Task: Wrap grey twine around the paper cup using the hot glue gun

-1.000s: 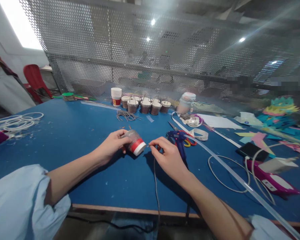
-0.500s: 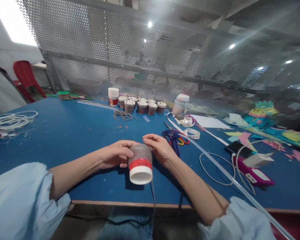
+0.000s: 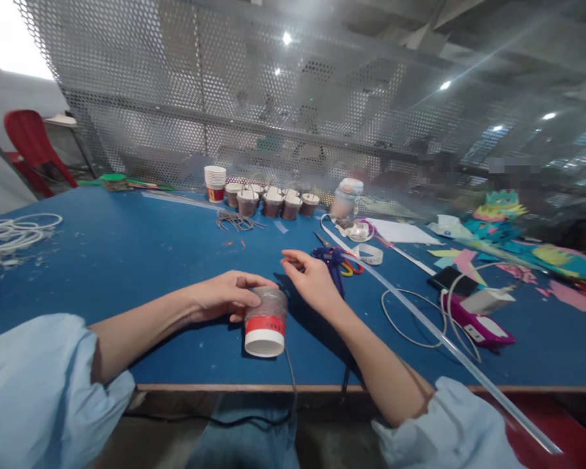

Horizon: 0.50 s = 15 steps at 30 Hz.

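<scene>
My left hand (image 3: 227,296) grips a paper cup (image 3: 265,326) by its upper part, fingers behind and thumb in front. The cup is tilted, with its white opening facing me and a red printed band above it. Grey-brown cord (image 3: 268,301) is wound around the cup's far half, and a loose length (image 3: 293,378) hangs over the table edge. To the cup's right, my right hand (image 3: 310,280) is lifted off it, fingers bent and slightly apart with nothing visible in them. Just beyond that hand lies a blue glue gun (image 3: 333,259).
Several cord-wrapped cups (image 3: 272,204) and a cup stack (image 3: 215,185) stand at the back, near loose cord pieces (image 3: 239,221). Scissors (image 3: 352,266), a clear strip (image 3: 420,316) and a purple device (image 3: 478,322) lie right. A white cord coil (image 3: 19,231) sits left.
My right hand has come away from the cup, leaving a gap between them. My left hand still holds the cup, which is turned slightly. The whole view has shifted a little.
</scene>
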Available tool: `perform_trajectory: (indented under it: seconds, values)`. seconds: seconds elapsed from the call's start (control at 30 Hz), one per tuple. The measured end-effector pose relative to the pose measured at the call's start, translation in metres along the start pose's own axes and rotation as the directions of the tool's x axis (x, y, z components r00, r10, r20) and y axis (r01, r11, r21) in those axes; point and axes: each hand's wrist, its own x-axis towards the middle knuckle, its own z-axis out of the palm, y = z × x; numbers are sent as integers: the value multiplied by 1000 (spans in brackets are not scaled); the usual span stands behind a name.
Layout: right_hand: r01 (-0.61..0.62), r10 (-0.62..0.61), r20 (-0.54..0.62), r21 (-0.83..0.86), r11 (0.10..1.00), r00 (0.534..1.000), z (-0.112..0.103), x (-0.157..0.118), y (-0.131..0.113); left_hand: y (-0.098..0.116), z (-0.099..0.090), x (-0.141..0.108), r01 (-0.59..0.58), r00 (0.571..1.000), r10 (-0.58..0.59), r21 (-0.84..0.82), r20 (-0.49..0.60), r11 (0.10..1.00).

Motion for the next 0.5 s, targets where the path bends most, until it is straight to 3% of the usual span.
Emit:
perform_trajectory:
  seconds: [0.1, 0.2, 0.3, 0.4, 0.5]
  values:
    - [116, -120, -52, -77, 990, 991, -19, -22, -10, -1, -4, 2, -12, 998, 10, -32, -56, 999]
    - [196, -197, 21, -237, 951, 980, -47, -50, -9, -1, -7, 4, -52, 994, 47, -55, -97, 997]
    - [36, -43, -9, -420, 907, 999, -77, -60, 11, -2, -6, 6, -71, 990, 62, -62, -127, 996]
    - [-117, 48, -144, -525, 843, 988, -94, -44, 40, -2, -5, 8, -97, 977, 87, -42, -195, 994]
    - [-67, 78, 8, -422, 904, 997, -91, -17, 61, 0, -5, 9, -144, 950, 132, -19, -284, 989]
